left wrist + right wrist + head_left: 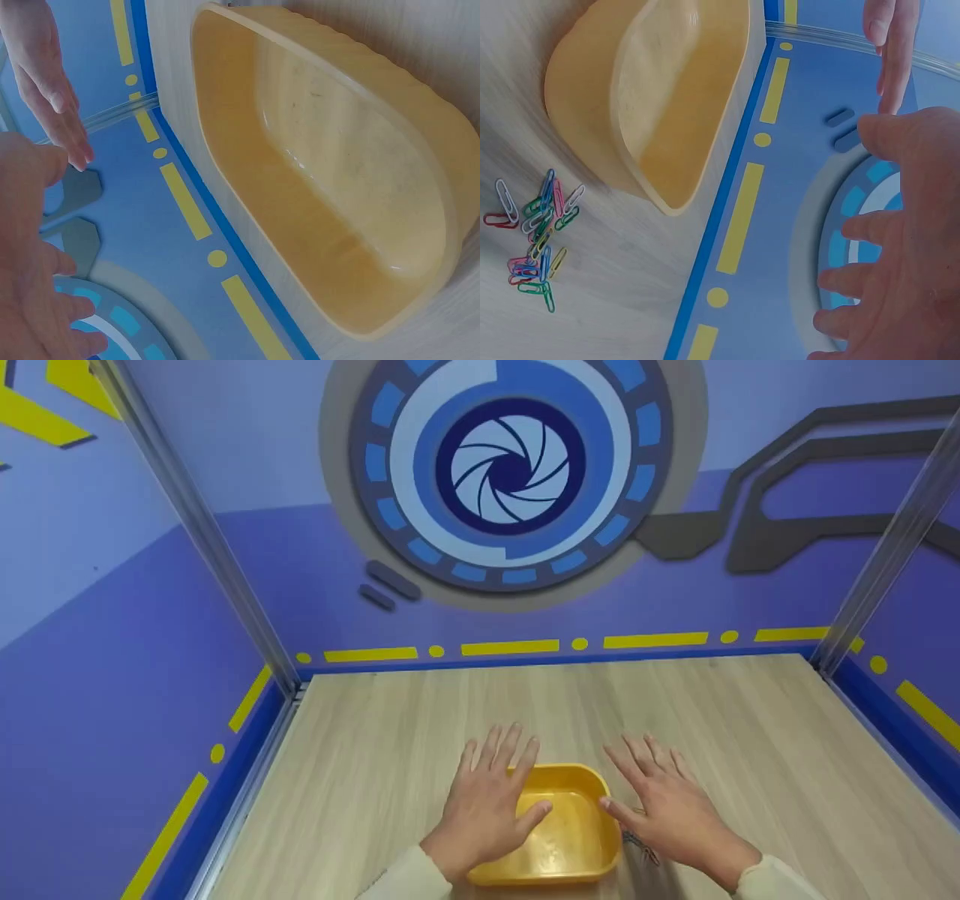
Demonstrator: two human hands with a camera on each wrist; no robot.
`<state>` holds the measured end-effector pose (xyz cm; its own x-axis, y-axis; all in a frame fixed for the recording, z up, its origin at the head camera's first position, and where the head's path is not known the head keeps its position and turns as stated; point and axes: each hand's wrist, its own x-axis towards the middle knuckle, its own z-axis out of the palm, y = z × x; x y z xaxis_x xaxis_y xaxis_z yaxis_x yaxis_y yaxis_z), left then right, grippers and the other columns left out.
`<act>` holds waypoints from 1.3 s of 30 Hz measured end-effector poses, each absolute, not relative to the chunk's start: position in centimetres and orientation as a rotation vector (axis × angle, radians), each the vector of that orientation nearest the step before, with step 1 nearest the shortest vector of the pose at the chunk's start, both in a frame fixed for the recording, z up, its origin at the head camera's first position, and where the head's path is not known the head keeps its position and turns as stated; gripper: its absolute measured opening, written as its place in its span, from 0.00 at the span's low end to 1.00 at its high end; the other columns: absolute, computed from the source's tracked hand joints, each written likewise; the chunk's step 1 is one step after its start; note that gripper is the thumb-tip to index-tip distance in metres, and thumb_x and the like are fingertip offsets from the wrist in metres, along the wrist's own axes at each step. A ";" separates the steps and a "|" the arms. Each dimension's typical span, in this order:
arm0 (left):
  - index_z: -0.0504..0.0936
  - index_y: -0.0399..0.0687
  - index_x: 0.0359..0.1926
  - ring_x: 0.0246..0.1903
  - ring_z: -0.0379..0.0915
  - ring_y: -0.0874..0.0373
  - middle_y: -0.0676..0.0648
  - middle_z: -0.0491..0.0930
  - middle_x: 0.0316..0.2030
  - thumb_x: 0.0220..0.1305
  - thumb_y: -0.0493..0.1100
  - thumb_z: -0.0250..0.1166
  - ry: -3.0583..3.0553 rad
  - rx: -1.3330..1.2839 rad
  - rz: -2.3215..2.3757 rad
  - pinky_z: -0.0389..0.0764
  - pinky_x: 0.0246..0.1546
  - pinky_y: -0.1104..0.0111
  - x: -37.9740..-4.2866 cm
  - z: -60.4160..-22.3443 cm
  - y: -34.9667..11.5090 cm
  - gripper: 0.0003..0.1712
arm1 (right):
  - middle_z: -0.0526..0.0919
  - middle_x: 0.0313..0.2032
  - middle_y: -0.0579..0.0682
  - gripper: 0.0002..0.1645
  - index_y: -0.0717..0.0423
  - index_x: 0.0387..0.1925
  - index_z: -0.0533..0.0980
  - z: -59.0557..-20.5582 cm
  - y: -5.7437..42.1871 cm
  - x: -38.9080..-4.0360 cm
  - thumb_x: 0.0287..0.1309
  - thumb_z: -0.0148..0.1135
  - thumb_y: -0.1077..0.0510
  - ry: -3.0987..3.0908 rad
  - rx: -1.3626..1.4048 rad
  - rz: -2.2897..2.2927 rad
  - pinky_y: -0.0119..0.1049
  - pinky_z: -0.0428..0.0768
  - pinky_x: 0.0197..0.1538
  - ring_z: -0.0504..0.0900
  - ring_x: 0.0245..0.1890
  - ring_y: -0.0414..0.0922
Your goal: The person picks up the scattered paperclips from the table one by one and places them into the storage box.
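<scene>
A yellow plastic tub (559,840) with rounded corners stands on the wooden table, and nothing shows inside it. Above its left side hovers my left hand (487,806), fingers spread and holding nothing. My right hand (671,810) is held over the area just right of the tub, its fingers likewise straight and spread. Beneath that hand lies a loose pile of colored paper clips (544,232), red, green, blue, pink, yellow and white. The head view shows only a few of these clips, since the right hand covers the rest.
The wood-grain tabletop (360,765) is enclosed by a blue back wall (285,577) and side walls with yellow dashes. Metal posts (217,540) stand at both back corners. A round aperture design (510,472) decorates the back wall.
</scene>
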<state>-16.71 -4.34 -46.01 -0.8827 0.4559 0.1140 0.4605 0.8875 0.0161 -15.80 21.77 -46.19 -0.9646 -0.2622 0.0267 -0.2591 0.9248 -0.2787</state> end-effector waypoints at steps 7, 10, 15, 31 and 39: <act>0.40 0.68 0.76 0.76 0.40 0.49 0.53 0.38 0.78 0.64 0.76 0.38 -2.938 -0.710 -0.067 0.51 0.72 0.45 -16.5 -46.1 -4.2 0.46 | 0.58 0.73 0.58 0.51 0.44 0.72 0.59 -46.3 22.7 -16.0 0.56 0.46 0.21 3.060 -0.380 -0.397 0.70 0.46 0.69 0.52 0.73 0.65; 0.40 0.67 0.77 0.76 0.40 0.49 0.53 0.38 0.78 0.64 0.76 0.38 -2.939 -0.699 -0.076 0.51 0.72 0.45 -16.5 -46.2 -4.3 0.46 | 0.58 0.73 0.58 0.49 0.45 0.72 0.59 -46.4 23.1 -16.1 0.57 0.48 0.24 3.064 -0.398 -0.397 0.69 0.47 0.69 0.53 0.73 0.64; 0.41 0.66 0.77 0.76 0.40 0.49 0.52 0.39 0.78 0.64 0.76 0.38 -2.932 -0.687 -0.087 0.52 0.72 0.44 -16.6 -46.2 -4.4 0.45 | 0.60 0.72 0.58 0.45 0.47 0.72 0.59 -46.5 23.7 -16.3 0.60 0.54 0.31 3.074 -0.408 -0.411 0.69 0.50 0.69 0.56 0.72 0.64; 0.47 0.63 0.76 0.75 0.46 0.50 0.51 0.43 0.77 0.64 0.75 0.41 -2.929 -0.643 -0.145 0.57 0.70 0.44 -15.7 -47.2 -5.1 0.45 | 0.74 0.63 0.58 0.40 0.53 0.67 0.66 -49.4 25.1 -15.8 0.58 0.63 0.40 3.044 -0.228 -0.474 0.65 0.67 0.61 0.72 0.63 0.61; 0.48 0.64 0.76 0.74 0.49 0.49 0.51 0.46 0.77 0.63 0.75 0.44 -2.977 -0.560 -0.143 0.59 0.69 0.45 -15.2 -47.9 -6.3 0.46 | 0.76 0.61 0.58 0.38 0.51 0.64 0.70 -51.0 25.1 -16.1 0.57 0.63 0.37 2.935 -0.080 -0.567 0.63 0.70 0.59 0.74 0.60 0.60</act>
<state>-15.15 -6.26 -47.86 -0.9261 0.3563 0.1243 0.3666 0.9276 0.0721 -16.11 25.05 -51.01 -0.9872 -0.0810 -0.1375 -0.0240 0.9271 -0.3741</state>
